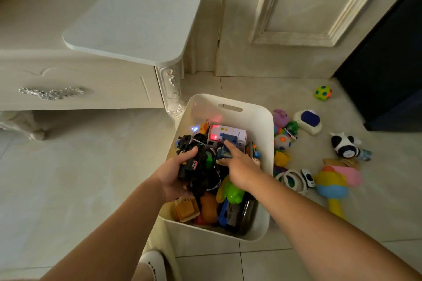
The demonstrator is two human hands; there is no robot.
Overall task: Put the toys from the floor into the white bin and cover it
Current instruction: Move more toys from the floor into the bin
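The white bin (249, 107) stands on the tiled floor, nearly full of toys. My left hand (175, 175) is inside it, closed around a black toy vehicle (196, 164). My right hand (239, 166) reaches in beside it, fingers pressing a small blue toy (225, 151) just below a white toy bus (228, 136) with a red light on. A green toy (233, 193) and an orange one (209, 209) lie lower in the bin. The white lid (137, 18) rests on the cabinet at the upper left.
Several toys lie on the floor right of the bin: a purple one (280, 117), a white and blue one (308, 121), a panda (344, 145), a rainbow rattle (335, 186), white rings (293, 180). A spotted green ball (323, 93) sits farther back. A dark cabinet (388, 64) stands at right.
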